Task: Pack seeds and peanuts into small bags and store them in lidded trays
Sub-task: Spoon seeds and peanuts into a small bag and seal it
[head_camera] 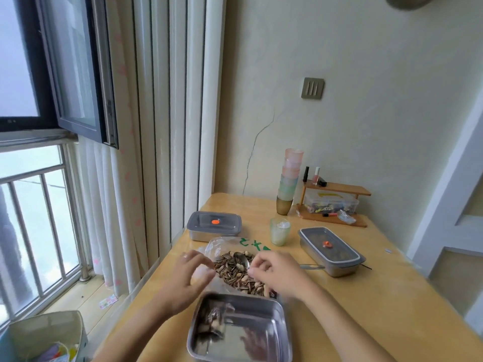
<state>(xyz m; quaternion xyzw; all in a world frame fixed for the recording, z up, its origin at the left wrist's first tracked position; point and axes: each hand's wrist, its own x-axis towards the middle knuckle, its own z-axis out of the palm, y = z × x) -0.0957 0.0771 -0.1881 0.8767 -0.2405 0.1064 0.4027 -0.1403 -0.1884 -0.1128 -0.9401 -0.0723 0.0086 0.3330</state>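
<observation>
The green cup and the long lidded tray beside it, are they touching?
Apart. The head view shows a strip of bare table between the green cup and the long lidded tray.

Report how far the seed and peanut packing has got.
Done: the tray by the curtain and the tray on the right stand lidded, and what looks like one filled bag lies in the open tray. In hand: the left hand and right hand work at the pile of seeds and peanuts; their grip is unclear. Left: bag that pile, then lid the open tray.
</observation>
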